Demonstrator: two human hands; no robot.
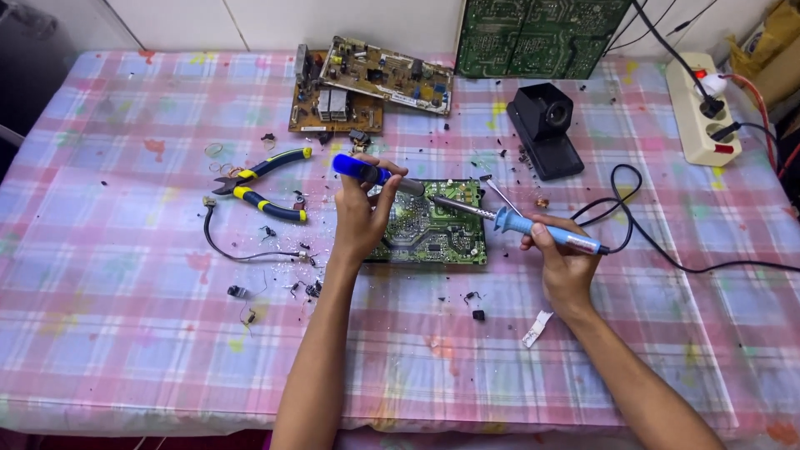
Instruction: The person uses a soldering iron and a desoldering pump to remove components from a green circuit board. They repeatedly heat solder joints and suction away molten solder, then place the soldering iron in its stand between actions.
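Note:
A green circuit board [433, 237] lies flat in the middle of the table. My left hand [360, 215] grips a blue desoldering pump [367, 173], its grey tip pointing right over the board's upper edge. My right hand [562, 258] holds a blue-handled soldering iron [517, 223]; its metal tip points left and meets the board near the pump's tip. The iron's black cord [633, 208] loops away to the right.
Blue-and-yellow pliers [265, 185] and a black wire [237, 250] lie left of the board. Two brown circuit boards [367, 83] and a large green board [533, 33] sit at the back, with a black iron stand [546, 125] and a white power strip [704, 108]. Small component scraps litter the checked cloth.

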